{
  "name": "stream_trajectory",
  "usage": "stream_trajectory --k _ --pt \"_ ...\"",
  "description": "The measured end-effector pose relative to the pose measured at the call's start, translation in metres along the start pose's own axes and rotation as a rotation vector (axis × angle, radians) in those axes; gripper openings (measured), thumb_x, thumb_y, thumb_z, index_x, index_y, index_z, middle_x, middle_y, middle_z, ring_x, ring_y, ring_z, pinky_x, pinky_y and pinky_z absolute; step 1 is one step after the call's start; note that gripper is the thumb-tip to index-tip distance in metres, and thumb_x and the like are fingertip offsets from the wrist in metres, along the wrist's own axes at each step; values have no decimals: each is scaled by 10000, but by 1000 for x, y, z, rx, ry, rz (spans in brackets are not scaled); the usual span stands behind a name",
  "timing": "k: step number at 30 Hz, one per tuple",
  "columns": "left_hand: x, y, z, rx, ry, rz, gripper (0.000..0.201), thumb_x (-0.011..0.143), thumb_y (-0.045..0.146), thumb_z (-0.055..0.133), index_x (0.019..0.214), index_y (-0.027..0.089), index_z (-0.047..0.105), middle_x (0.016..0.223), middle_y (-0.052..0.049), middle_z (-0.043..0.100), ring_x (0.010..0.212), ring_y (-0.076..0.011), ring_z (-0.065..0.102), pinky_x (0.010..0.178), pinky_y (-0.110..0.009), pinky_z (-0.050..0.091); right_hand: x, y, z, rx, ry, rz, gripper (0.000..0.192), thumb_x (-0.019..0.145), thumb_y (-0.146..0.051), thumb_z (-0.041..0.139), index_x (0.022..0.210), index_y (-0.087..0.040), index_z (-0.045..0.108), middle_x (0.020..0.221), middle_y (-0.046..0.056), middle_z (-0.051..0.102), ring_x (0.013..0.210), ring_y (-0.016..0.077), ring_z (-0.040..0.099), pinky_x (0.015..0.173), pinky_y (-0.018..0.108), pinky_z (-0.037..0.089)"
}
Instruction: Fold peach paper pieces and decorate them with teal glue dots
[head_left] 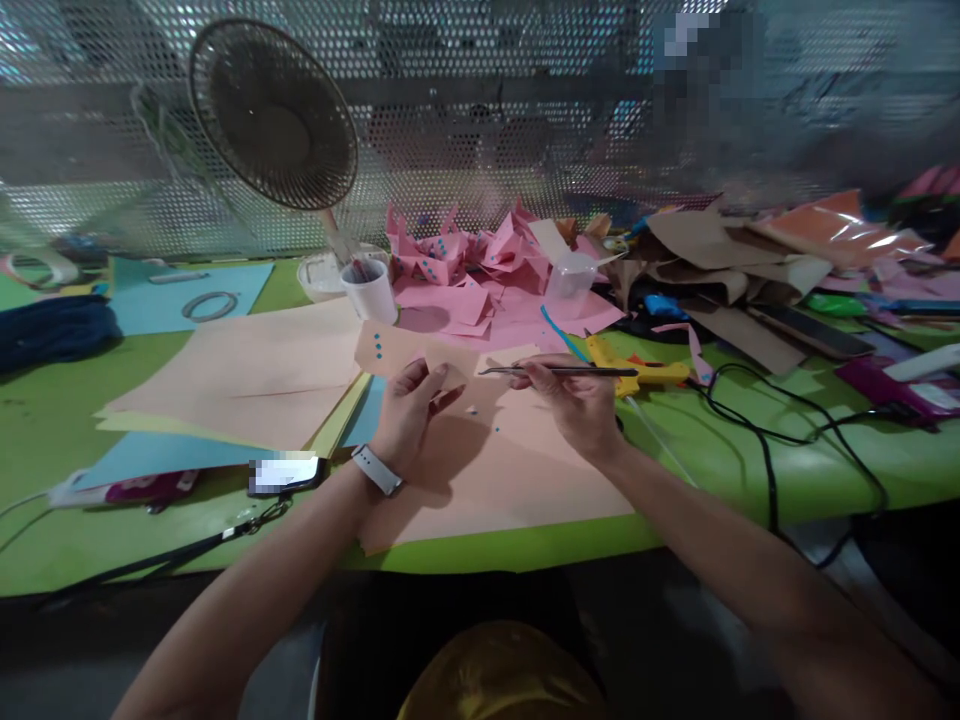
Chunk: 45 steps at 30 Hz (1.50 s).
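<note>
My left hand [414, 410], with a pale band at its wrist, pinches a folded peach paper piece [390, 350] that carries a few small blue dots near its left end. In my right hand [574, 400] is a pair of dark tweezers [592, 371], held level with the tip pointing left towards the paper piece. Whether the tip grips anything is too small to tell. Under both hands lies a large peach sheet [510, 490]. A couple of tiny blue bits [496, 429] rest on it between my hands.
A yellow glue gun [645, 372] lies right of my right hand, near black cables [765, 440]. Folded pink paper pieces [465, 250], a white cup [370, 292] and a fan [274, 115] stand behind. Stacked paper sheets [240, 370] and a phone [285, 474] are at left.
</note>
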<state>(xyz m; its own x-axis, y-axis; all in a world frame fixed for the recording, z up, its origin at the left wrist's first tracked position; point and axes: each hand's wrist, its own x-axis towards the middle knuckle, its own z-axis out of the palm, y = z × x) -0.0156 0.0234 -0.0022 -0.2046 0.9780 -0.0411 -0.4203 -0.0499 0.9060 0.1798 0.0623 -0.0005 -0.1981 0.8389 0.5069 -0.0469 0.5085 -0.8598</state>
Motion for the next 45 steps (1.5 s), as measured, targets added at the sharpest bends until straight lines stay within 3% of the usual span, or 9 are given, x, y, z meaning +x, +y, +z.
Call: stream_trajectory --k 4,11,33,39,45 --pt "-12 0 12 -23 -51 -58 298 703 326 838 907 162 697 977 -27 714 889 -143 663 904 -311 552 2 -3 0 36 33 -117 95 909 -313 663 947 -275 741 781 -11 744 732 175 721 729 351 595" --pt "-19 0 20 -47 -56 -178 307 719 274 824 968 161 684 890 -22 717 797 -123 667 904 -312 547 0 -3 0 -46 6 -162 117 925 -275 644 999 -260 733 866 -3 742 780 162 718 765 350 583" --pt "-21 -3 20 -79 -76 -235 287 696 281 848 920 147 728 888 -18 700 814 -117 654 829 -264 578 1 -4 2 -148 -27 -241 115 912 -231 651 989 -251 734 877 8 768 818 167 719 767 342 571" --pt "-20 -2 20 -110 -61 -247 254 689 239 840 883 139 710 833 -7 681 765 -110 648 816 -274 590 1 -6 3 -144 -28 -238 121 920 -267 638 989 -245 735 860 11 769 758 159 721 751 340 581" --pt "-22 3 23 -194 41 -245 249 670 251 833 690 146 607 707 29 615 672 -106 628 742 -302 609 1 -11 3 -128 -33 -209 127 920 -283 631 965 -220 732 868 27 772 714 149 715 707 319 582"
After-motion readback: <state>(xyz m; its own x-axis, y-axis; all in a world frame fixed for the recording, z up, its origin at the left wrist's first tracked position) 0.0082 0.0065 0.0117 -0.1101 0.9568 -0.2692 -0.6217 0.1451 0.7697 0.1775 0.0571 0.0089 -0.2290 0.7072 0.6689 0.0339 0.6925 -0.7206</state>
